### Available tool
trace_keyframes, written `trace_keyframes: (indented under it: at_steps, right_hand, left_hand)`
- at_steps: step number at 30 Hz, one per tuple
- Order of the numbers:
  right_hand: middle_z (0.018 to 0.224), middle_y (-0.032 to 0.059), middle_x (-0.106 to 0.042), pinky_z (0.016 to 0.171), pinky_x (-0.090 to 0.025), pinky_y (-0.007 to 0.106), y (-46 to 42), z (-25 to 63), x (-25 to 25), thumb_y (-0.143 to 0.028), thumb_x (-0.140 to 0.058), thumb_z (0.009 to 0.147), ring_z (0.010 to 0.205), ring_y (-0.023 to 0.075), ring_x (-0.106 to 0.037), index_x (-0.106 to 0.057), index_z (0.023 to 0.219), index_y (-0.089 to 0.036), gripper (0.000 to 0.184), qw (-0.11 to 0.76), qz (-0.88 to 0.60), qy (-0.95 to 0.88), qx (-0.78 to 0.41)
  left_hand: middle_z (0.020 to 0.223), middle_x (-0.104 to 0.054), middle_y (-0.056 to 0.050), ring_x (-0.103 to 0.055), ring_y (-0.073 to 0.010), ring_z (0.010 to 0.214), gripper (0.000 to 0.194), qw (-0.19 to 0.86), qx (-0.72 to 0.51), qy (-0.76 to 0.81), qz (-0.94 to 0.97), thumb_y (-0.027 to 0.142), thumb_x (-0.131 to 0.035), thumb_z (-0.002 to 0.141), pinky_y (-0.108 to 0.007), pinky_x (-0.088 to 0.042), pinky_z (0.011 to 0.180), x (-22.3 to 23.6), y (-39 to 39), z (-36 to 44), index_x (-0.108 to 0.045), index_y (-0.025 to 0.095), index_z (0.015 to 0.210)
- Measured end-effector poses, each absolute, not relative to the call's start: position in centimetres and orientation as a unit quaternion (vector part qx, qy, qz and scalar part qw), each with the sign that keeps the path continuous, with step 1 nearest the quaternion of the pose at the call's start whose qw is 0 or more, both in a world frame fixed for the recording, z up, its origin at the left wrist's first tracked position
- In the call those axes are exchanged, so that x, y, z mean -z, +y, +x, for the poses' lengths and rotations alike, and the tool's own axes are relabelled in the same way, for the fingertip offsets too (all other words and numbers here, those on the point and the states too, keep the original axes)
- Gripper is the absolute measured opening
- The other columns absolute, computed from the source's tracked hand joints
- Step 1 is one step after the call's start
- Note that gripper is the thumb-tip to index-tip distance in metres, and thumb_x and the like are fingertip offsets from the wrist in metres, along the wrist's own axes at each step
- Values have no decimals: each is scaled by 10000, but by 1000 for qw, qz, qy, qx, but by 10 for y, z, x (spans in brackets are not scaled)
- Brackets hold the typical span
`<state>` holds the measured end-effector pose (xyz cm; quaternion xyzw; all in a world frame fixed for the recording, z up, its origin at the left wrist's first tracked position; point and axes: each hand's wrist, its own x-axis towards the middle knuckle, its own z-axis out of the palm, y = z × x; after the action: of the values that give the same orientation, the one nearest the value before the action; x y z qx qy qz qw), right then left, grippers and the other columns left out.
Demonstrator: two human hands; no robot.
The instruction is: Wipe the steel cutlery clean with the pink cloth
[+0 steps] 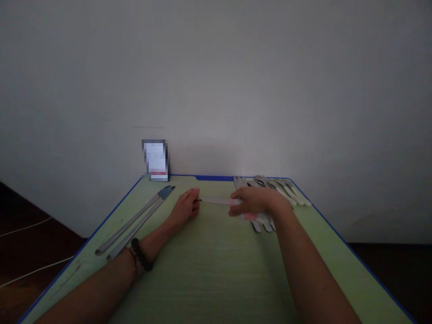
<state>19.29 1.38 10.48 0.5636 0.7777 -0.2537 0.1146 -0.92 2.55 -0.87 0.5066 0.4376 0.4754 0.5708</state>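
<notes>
My right hand [253, 201] is closed around the pink and white handle of a knife-like utensil. Its flat, pale blade [216, 200] points left, toward my other hand. At the blade's far end, my left hand [185, 208] has its fingers pressed together, with a small dark tip showing beside them. Whether those fingers touch the blade I cannot tell. Under and behind my right hand lies metal cutlery [261, 181], partly hidden by it. Several pieces with white handles [293, 195] fan out to the right.
A long, grey, tongs-like tool [135, 220] with a blue joined end lies left of my left arm. A phone-like device [157, 160] with a lit, blurred screen stands at the back left. The green table [209, 270] has a blue edge and meets a pale wall [216, 90].
</notes>
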Motion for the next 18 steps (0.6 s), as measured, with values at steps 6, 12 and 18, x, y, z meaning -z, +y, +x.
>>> trace_keyframes:
  at_steps: [6, 12, 18]
  right_hand:
    - [829, 17, -696, 580, -367, 266, 11, 189, -109, -456, -591, 721, 745, 192, -622, -682, 888, -249, 281, 124, 556, 790, 227]
    - [913, 62, -710, 603, -400, 282, 6, 170, -104, -454, -552, 771, 808, 229, -653, -672, 968, -222, 327, 139, 551, 798, 204]
    - [1028, 144, -692, 669, -450, 322, 5, 155, -91, -437, -497, 818, 907, 283, -660, -656, 1017, -159, 378, 137, 517, 822, 195]
  left_hand:
    - [468, -317, 104, -271, -58, 372, 374, 565, -422, 423, 569, 513, -523, 789, -193, -205, 370, 11, 25, -9, -363, 217, 625]
    - [436, -295, 89, -235, -80, 384, 442, 558, -355, 401, 634, 557, -398, 845, -239, -198, 401, 6, 22, -11, -371, 220, 562]
    - [468, -376, 53, -300, -117, 457, 419, 527, -326, 402, 674, 482, -421, 865, -259, -241, 467, 2, 19, -12, -420, 214, 543]
